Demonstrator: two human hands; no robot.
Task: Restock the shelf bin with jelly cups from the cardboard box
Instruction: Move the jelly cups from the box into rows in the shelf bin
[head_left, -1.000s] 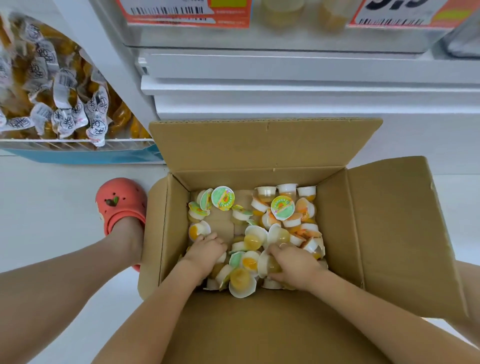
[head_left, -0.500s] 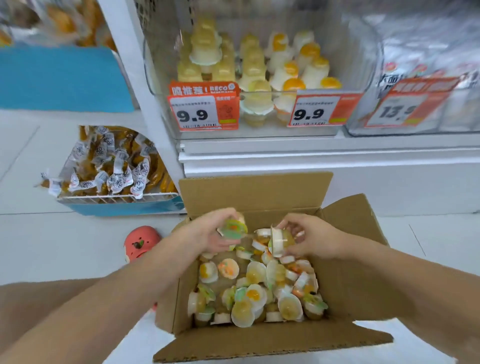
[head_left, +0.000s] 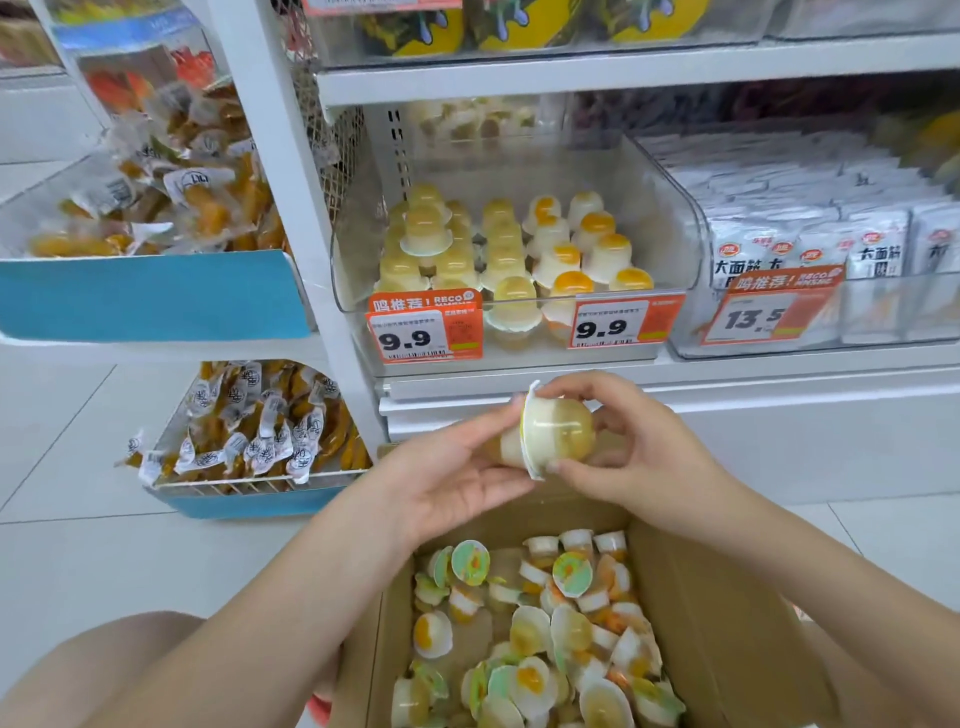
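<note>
Cardboard box (head_left: 717, 623): seen open at the bottom, loose jelly cups (head_left: 535, 654) heaped inside.
Left hand (head_left: 447, 480): palm up, fingers curled around a cup lying on its side.
Right hand (head_left: 631, 447): closed on the held jelly cup (head_left: 558, 431), pinched by its domed end, above the box.
Shelf bin (head_left: 670, 208): clear, behind both hands, cups stood dome-up in rows.
Price tags (head_left: 426, 332): 9.9, clipped on the front.
</note>
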